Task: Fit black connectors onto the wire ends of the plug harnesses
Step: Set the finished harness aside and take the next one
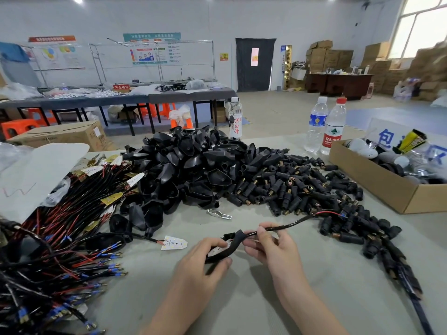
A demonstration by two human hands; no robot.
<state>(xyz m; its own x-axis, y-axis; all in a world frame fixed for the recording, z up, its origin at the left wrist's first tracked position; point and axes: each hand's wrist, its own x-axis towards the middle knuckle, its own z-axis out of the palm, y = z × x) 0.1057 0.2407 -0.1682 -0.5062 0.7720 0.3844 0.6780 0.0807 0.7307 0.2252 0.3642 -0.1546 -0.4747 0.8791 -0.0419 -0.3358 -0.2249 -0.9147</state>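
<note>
Left hand (209,256) gripping black housing (226,247) (white board inside); right hand (271,243) pinching its cable (287,224), near connectors (290,187).

Harnesses (60,238) lie left, connectors (302,189) right, housings (188,165) between.

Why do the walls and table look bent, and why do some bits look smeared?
Head view: the wide-angle lens bows the far wall and stretches the table edges. The wire bundle at lower left and the plugs at lower right are smeared, while the left hand and right hand in the centre are fairly sharp. The window at upper right is blown out, and shadows under the hands are soft.
</note>
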